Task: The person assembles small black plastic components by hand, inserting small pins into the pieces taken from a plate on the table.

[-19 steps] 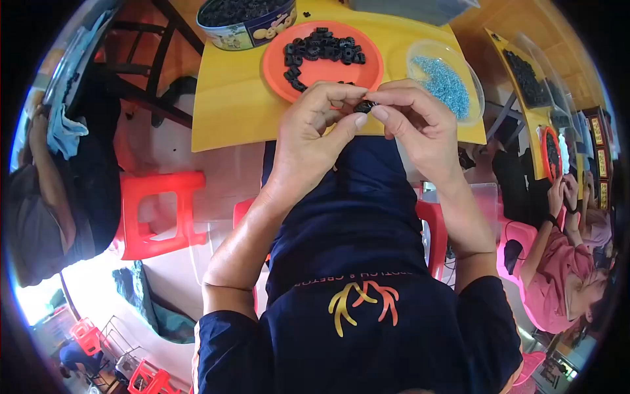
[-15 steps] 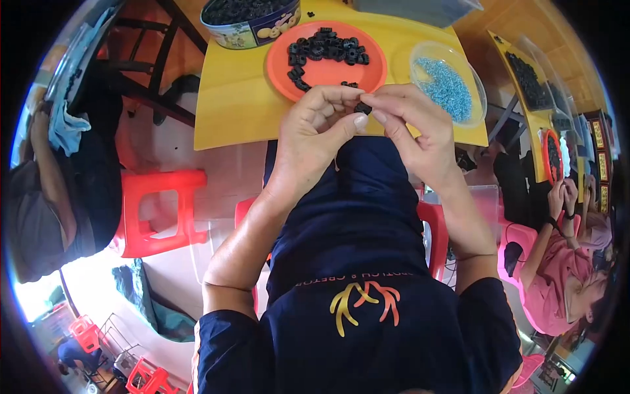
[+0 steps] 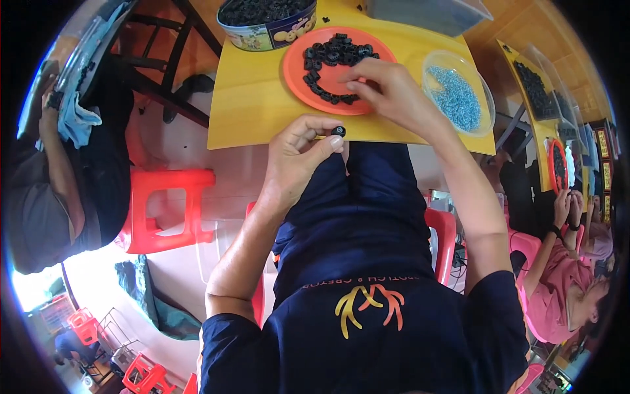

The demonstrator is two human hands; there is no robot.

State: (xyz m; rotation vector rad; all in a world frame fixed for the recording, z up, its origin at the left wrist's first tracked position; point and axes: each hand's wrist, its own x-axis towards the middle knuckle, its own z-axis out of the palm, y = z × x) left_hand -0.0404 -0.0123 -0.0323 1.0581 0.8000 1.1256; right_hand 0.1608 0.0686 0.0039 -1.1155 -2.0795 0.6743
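my left grip (image 3: 298,154) pinches a black piece (image 3: 339,131); the black cluster (image 3: 336,51) lies forward-left of my nearer right grip (image 3: 392,90), whose closure i cannot tell.

Brightly and evenly lit across the yellow rectangular tabletop (image 3: 249,98) and the round orange-red plate (image 3: 328,79). Burnt out to white glare at lower left, below the glossy red plastic stool (image 3: 167,245). Shadowed nearly to black on the dark clothing (image 3: 108,171) at left. Slightly blurred at the bare right hand (image 3: 397,88). Bent and stretched toward the circular rim, fringed violet-blue at left.
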